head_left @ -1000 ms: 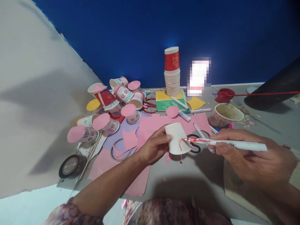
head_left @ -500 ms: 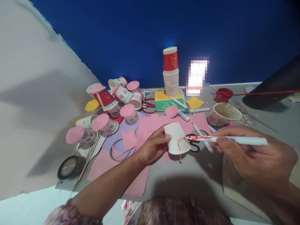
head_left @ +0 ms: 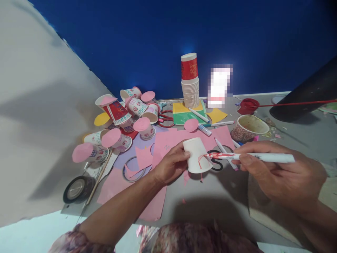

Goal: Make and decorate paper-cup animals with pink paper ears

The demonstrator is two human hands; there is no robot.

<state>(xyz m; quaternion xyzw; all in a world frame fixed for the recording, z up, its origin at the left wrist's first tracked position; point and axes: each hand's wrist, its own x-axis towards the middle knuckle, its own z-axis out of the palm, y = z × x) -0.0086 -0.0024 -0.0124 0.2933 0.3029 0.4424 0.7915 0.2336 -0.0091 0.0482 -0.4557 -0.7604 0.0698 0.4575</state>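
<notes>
My left hand (head_left: 175,160) grips a white paper cup (head_left: 195,154) turned upside down, its wider rim low and tilted a little. A red curved line runs on the cup's right side. My right hand (head_left: 279,172) is closed around a white marker (head_left: 268,157) with red smears near its tip, and that tip touches the cup at the line. Behind the cup lie pink paper sheets (head_left: 168,138) and a pair of scissors with black handles (head_left: 217,161), partly covered. Another marker (head_left: 223,151) rests beside them.
Decorated paper cups with pink discs (head_left: 142,124) crowd the left. A tall cup stack (head_left: 190,88) stands at the back on a yellow-green packet (head_left: 181,117). Rightward are a used paper cup (head_left: 244,131) and a red pot (head_left: 248,106). Black tape (head_left: 76,189) lies front left.
The marker tip has shifted slightly left on the cup, along the top of the red curve. My left hand still holds the cup, and the whole view has drifted a little.
</notes>
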